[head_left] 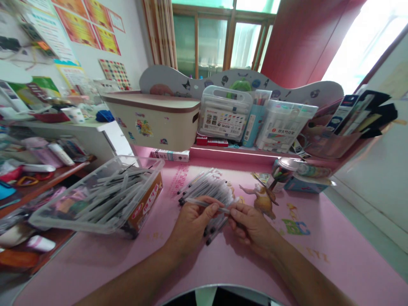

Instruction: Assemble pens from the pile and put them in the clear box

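My left hand [194,221] and my right hand [251,223] meet over a pink desk [318,263]. Together they pinch one clear pen [207,204] that lies across both sets of fingers. The left hand grips its barrel, and the right hand closes on its right end. Just behind and under the hands lies a pile of similar pens [210,189]. A clear plastic box [98,197] full of more pens sits to the left, tilted on an orange carton [148,204].
A toy dinosaur [263,199] stands right of the pile, beside a round tin of pencils [282,172]. A raised shelf holds a beige lidded box [153,117], marker cases [225,112] and a holder of stationery [347,123]. Cluttered shelves stand at the left.
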The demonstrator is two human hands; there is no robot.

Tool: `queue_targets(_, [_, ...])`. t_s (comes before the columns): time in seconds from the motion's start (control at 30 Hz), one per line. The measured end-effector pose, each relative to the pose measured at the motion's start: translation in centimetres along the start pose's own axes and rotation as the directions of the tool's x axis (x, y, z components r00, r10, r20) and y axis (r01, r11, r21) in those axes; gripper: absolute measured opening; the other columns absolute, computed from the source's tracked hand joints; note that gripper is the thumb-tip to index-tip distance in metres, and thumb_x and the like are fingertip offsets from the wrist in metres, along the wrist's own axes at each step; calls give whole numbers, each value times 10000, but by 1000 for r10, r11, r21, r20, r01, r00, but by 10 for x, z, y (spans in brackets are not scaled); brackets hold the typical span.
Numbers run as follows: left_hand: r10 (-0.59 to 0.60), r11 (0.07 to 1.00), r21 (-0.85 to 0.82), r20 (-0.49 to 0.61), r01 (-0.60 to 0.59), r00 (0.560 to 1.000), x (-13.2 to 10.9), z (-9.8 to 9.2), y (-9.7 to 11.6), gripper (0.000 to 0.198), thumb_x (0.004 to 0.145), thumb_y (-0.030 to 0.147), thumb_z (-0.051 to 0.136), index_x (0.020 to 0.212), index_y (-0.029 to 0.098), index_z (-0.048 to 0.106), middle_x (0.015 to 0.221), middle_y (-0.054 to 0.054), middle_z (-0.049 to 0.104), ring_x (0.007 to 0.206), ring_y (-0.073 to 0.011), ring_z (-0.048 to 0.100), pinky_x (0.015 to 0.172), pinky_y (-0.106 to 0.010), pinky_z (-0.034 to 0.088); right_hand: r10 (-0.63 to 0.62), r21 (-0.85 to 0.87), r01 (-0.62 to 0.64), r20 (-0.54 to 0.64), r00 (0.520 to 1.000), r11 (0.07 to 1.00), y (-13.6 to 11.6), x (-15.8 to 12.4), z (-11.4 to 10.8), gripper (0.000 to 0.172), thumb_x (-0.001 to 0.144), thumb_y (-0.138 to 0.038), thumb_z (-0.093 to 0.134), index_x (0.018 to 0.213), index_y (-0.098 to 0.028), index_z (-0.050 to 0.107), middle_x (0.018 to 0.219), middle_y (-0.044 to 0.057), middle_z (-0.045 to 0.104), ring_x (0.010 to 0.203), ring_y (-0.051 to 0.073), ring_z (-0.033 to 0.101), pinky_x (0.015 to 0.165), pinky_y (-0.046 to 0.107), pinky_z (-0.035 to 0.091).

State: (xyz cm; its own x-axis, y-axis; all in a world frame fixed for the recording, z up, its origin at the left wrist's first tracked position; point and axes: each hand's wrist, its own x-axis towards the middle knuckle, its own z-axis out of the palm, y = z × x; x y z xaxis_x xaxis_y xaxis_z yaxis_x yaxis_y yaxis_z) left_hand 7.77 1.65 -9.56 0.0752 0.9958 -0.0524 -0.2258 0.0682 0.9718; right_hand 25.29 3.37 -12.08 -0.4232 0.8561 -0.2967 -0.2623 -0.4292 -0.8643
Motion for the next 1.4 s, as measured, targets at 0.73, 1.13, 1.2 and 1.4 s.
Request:
queue_targets(0.73, [-157, 963, -225, -25, 148, 987, -1, 4, -10, 427, 670, 396, 812, 946, 206, 548, 609, 95, 454, 397, -33, 314, 384, -163, 218, -67, 30, 65, 59, 996, 997, 5, 1, -1, 325, 747, -434, 759, 803, -184, 560, 436, -97, 462, 318, 31, 249, 318, 153, 153])
queue_targets(1.13, [-551, 645, -563, 125, 516, 825, -2, 11, -6, 206, 935, 217, 489, 794, 131, 612, 745, -67, 659, 741, -211, 696, 681, -337, 554, -537, -506, 380, -208, 818, 774, 10, -5, 8, 118, 916, -283, 515, 939, -208, 603, 710, -13, 566, 634, 127, 526, 581, 230, 428])
queue_targets(1.2, [-612, 587, -557, 170, 587, 772, -5, 15, -8, 185, 916, 170, 499, 812, 103, 637, 765, -96, 683, 730, -213, 706, 656, -313, 557, -722, -697, 495, -47, 690, 519, 11, -13, 13, 164, 947, -198, 453, 969, -219, 615, 870, 26, 608, 831, 160, 571, 747, 273, 465])
queue_targets(1.4, [-649, 388, -726, 222, 568, 728, -17, 29, -13, 242, 812, -27, 441, 669, 73, 608, 594, -37, 590, 510, -95, 581, 498, -172, 488, -714, -745, 666, 475, 515, -15, 21, -22, 28, 301, 924, -79, 433, 1134, -223, 593, 951, 62, 616, 881, 213, 548, 769, 347, 470])
